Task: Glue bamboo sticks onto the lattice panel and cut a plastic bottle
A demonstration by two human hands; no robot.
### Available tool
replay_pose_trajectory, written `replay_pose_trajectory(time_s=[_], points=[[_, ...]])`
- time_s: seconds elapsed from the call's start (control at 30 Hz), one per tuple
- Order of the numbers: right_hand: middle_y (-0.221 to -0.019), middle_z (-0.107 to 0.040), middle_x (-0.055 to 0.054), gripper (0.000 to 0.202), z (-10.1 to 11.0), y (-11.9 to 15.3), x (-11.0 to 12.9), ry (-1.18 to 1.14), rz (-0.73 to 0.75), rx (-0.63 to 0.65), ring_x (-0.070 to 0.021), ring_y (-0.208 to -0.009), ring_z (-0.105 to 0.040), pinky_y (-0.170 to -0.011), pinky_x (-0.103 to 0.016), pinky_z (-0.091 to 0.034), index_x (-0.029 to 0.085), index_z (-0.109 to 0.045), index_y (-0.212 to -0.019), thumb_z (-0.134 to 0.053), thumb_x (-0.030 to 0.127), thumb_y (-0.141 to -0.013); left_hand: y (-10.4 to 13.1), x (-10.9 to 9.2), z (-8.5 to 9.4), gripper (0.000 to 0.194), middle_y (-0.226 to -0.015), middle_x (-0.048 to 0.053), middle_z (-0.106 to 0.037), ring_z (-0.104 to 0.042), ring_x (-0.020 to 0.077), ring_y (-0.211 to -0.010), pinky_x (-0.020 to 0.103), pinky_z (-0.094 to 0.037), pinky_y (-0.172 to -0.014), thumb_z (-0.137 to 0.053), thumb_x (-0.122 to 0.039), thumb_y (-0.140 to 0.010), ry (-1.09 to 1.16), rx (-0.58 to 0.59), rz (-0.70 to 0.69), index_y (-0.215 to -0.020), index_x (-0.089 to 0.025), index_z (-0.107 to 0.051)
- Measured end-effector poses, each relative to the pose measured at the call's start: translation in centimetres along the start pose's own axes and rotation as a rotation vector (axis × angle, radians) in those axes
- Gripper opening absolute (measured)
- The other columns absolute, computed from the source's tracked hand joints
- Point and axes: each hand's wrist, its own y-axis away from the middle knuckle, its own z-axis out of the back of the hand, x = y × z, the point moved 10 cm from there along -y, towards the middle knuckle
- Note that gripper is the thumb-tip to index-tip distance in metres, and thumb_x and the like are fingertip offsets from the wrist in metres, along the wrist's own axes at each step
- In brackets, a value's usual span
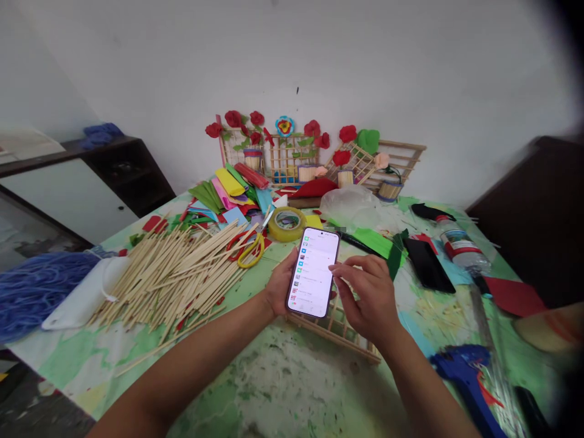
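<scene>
My left hand (278, 285) is wrapped round a smartphone (314, 274), holding it upright with its lit screen facing me. The screen shows a list of rows with small icons, too small to read. My right hand (368, 297) is at the phone's right side, its index fingertip at the screen edge. Its thumb is apart from the index finger, the other fingers are loosely bent, and it holds nothing. Beneath the phone and both hands, a wooden stick lattice (319, 333) lies on the table, partly hidden.
Left lie loose wooden sticks (159, 274), scissors (252, 255) and a tape roll (279, 232). Paper flowers on lattices (292, 158) stand against the wall. On the right are a black phone (429, 264), a plastic bottle (463, 246) and a blue glue gun (469, 380).
</scene>
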Motion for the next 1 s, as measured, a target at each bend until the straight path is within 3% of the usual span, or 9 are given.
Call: replay_pose_trajectory(time_s=[0.47,0.7,0.87,1.0], points=[[-0.083,-0.071,-0.005,0.012,0.0,-0.1,0.0,0.004,-0.002,0.009,-0.0203,-0.08,-0.057,-0.076,-0.039,-0.039,0.019,-0.057,-0.091,-0.053,0.01,-0.084,0.0,0.1,0.1,0.061,-0.113,0.018,-0.066,-0.067,0.0296,-0.094,0.043,-0.048,-0.081,-0.032,-0.054,-0.09,0.001,0.002,0.004,-0.131,-0.011,-0.048],[-0.089,-0.072,-0.004,0.007,-0.9,0.6,2.2,-0.151,0.192,0.094,-0.0209,-0.084,-0.057,-0.08,-0.041,-0.039,0.018,-0.056,-0.087,-0.054,0.015,-0.082,-0.3,-0.1,0.0,0.065,-0.108,0.017,-0.067,-0.065,0.0284,-0.098,0.04,-0.044,-0.089,-0.032,-0.055,-0.09,0.015,0.032,-0.008,-0.128,-0.006,-0.052],[-0.087,-0.072,-0.004,0.006,-1.9,0.7,2.1,-0.135,0.18,0.129,-0.0208,-0.081,-0.057,-0.079,-0.041,-0.04,0.017,-0.056,-0.086,-0.054,0.014,-0.081,-0.2,-0.1,0.0,0.064,-0.111,0.017,-0.066,-0.063,0.0286,-0.101,0.039,-0.043,-0.09,-0.033,-0.056,-0.09,0.027,0.054,0.006,-0.125,-0.007,-0.055],[-0.09,-0.072,-0.004,0.005,-1.5,0.8,1.7,-0.141,0.175,0.099,-0.0216,-0.084,-0.058,-0.079,-0.041,-0.04,0.018,-0.056,-0.086,-0.055,0.016,-0.082,-0.1,0.0,-0.2,0.066,-0.111,0.018,-0.066,-0.063,0.029,-0.101,0.04,-0.043,-0.09,-0.031,-0.057,-0.089,0.021,0.057,0.015,-0.126,-0.006,-0.054]])
